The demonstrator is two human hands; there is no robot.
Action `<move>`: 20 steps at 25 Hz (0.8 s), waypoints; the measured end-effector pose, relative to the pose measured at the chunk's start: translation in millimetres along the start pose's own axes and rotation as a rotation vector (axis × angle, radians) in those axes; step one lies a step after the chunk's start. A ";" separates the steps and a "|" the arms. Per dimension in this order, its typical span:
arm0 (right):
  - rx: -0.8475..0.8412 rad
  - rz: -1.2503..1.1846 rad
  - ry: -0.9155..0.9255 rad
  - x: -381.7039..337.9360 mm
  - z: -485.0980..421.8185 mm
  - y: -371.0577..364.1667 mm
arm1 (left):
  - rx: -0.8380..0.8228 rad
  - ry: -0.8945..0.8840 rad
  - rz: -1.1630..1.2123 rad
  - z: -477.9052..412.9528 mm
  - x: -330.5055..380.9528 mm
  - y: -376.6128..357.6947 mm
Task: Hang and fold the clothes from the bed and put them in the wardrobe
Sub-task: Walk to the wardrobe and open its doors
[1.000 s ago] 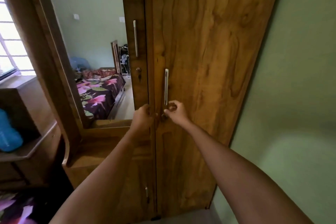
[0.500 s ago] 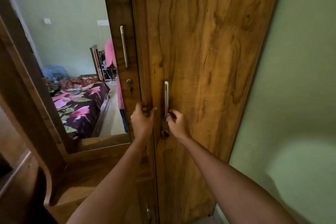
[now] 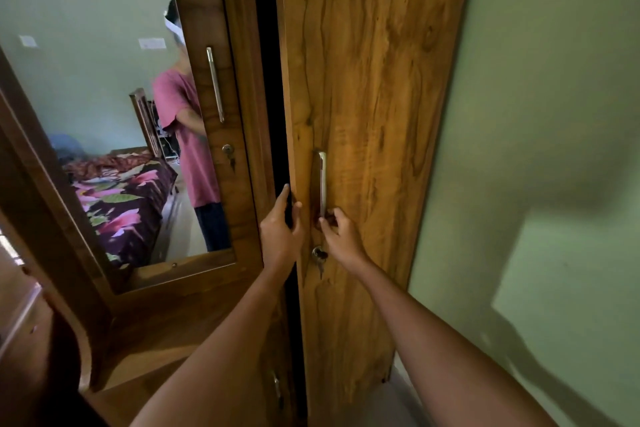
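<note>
A tall wooden wardrobe fills the view. Its right door (image 3: 374, 87) stands slightly ajar, with a dark gap (image 3: 273, 97) along its left edge. My right hand (image 3: 337, 236) grips the lower end of the door's metal handle (image 3: 322, 184). My left hand (image 3: 281, 232) holds the door's left edge, fingers reaching into the gap. A key hangs in the lock (image 3: 318, 255) just below the handle. The left door (image 3: 221, 149) carries a mirror (image 3: 104, 97) that reflects a bed with a floral cover and clothes on it.
A green wall (image 3: 540, 149) stands right of the wardrobe. A wooden dressing unit (image 3: 45, 340) juts out at the lower left. The mirror also reflects a person in a pink top. The left door has its own handle (image 3: 215, 83) and lock.
The right door has swung out a little and a dark gap has opened. My left hand moved from the door seam onto the door's edge. My view has shifted closer and rightward.
</note>
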State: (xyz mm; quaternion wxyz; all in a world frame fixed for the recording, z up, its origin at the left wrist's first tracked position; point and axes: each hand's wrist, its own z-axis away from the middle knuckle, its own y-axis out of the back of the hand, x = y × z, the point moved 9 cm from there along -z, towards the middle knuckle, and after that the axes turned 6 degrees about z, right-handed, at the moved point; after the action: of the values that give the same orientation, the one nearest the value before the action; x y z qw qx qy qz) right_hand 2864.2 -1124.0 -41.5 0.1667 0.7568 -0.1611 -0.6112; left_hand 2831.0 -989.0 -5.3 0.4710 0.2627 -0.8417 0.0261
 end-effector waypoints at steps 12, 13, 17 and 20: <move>0.116 -0.120 -0.159 53.3 113.0 129.7 | -0.163 -0.180 0.149 115.6 118.0 -82.0; 0.133 -0.141 -0.182 58.8 122.9 143.5 | -0.180 -0.175 0.165 123.1 125.9 -93.7; 0.205 -0.221 -0.210 73.9 155.5 188.9 | -0.185 -0.071 0.277 142.8 149.8 -130.2; 0.314 -0.226 -0.245 95.2 169.4 219.5 | -0.231 0.010 0.317 151.2 160.1 -157.8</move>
State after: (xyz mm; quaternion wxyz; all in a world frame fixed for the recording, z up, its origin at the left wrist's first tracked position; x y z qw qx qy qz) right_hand 2708.8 -1372.0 -59.3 -0.0433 0.7066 -0.1876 -0.6809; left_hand 2719.9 -1235.8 7.8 0.4923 0.0709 -0.8675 0.0047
